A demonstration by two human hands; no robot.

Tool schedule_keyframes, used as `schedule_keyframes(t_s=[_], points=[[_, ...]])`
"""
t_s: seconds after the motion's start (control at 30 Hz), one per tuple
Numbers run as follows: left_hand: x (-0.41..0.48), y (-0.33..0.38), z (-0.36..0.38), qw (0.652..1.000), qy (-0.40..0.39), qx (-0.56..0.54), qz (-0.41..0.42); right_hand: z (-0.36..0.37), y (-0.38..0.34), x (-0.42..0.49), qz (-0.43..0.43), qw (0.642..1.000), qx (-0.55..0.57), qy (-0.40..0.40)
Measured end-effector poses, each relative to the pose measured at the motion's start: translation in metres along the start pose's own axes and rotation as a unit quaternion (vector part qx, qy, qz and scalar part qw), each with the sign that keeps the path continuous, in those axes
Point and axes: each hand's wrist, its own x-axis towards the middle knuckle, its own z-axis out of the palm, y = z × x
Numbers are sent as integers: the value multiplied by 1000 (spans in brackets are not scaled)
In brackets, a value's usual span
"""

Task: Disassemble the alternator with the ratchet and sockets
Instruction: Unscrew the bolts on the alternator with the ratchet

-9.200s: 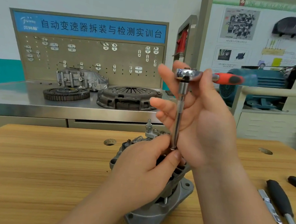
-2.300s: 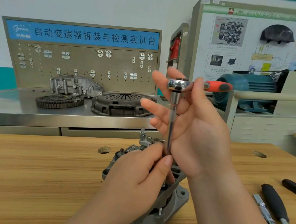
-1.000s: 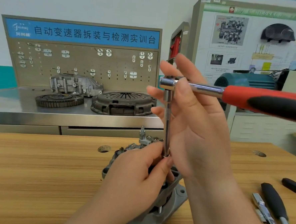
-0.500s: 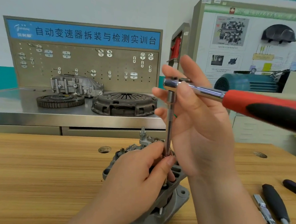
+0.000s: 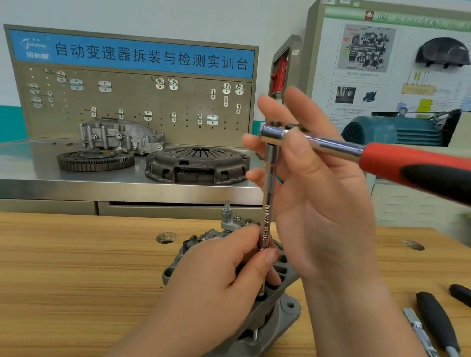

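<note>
Alternator (image 5: 274, 317) upright on the wooden bench (image 5: 72, 265), low in the middle of view and mostly hidden behind the left hand (image 5: 217, 282): matt cast grey metal, with slotted vents, a drilled mounting ear and a threaded stud on top. Chrome extension bar (image 5: 267, 202) standing vertical from it, knurled midway, lettering stamped along the shaft. Lower end of that bar pinched between left thumb and forefinger, other fingers curled over the housing. Ratchet (image 5: 322, 143) on top of the bar, with a polished head and shank and a red and black grip running off to the right. Head nipped by the right hand (image 5: 323, 205), thumb in front, long, nearly straight, slightly spread fingers behind.

Bench of pale striped wood grain, with round holes. Black-handled tools (image 5: 437, 326) lying near the right edge. Behind, a brushed steel counter (image 5: 23, 165) carrying a toothed flywheel (image 5: 95, 160), a dark ribbed clutch cover (image 5: 196, 162) and a cast gearbox casing (image 5: 121, 135). Pegboard (image 5: 134, 100) with hooks under a blue banner (image 5: 131, 53). Teal motor (image 5: 391, 130) and diagram board (image 5: 373, 62) to the right.
</note>
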Motion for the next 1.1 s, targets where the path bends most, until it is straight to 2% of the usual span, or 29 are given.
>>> schedule_keyframes(t_s=[0.13, 0.27, 0.5, 0.77, 0.83, 1.0, 1.1], points=[[0, 0, 2, 1000, 10, -16, 12, -1, 1, 1, 45, 997, 51, -19], [0, -2, 2, 1000, 1, 16, 22, -4, 0, 2, 95, 993, 71, -12], [0, -3, 1, 1000, -1, -4, -5, -1, -1, 0, -10, 999, -31, 5], [0, -1, 3, 1000, 5, -6, -1, -3, 0, 1, 120, 992, 39, -26], [0, -1, 3, 1000, 7, -5, -10, -2, 2, 0, 99, 995, 14, -19], [1, 1, 2, 999, -2, -14, -32, -2, 1, -2, -30, 995, -93, 11], [1, 0, 1, 999, -1, -34, -28, -1, 1, -1, 7, 999, -42, -1]])
